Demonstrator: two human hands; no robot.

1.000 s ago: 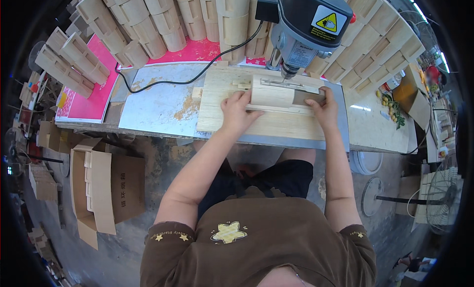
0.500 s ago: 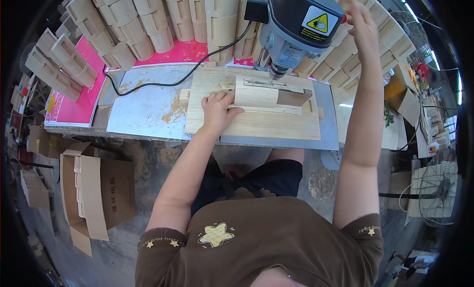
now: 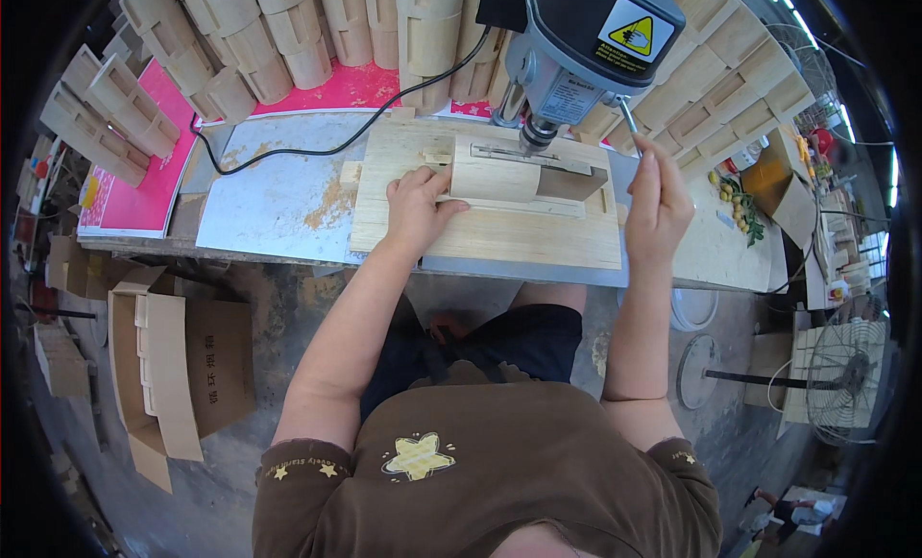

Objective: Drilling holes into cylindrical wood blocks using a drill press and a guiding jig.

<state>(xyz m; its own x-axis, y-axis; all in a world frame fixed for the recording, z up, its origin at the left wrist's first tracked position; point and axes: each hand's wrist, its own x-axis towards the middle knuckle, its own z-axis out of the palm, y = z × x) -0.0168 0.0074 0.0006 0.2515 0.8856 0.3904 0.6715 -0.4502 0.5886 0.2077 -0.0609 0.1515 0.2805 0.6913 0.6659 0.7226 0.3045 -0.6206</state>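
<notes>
My left hand (image 3: 420, 210) grips the left end of a pale, curved wooden piece (image 3: 495, 179), thumb along its near edge. The piece has a slotted metal strip (image 3: 514, 157) on top and a grey-brown block face at its right end. It lies in a flat wooden jig board (image 3: 485, 239). The chuck of a drill press (image 3: 540, 131) hangs just above the strip; whether its tip touches is too small to tell. My right hand (image 3: 659, 201) is closed around the lower end of the press's metal lever (image 3: 629, 119).
Stacks of similar wooden pieces (image 3: 288, 35) stand along the back on pink sheeting (image 3: 331, 89). A black cable (image 3: 331, 153) crosses the bench at left. An open cardboard box (image 3: 216, 366) sits on the floor at left, and a fan (image 3: 850, 371) stands at right.
My right hand has come down from beside the press head and now holds the lever, which shows below the head. The left hand stays on the wooden piece. The view has shifted slightly.
</notes>
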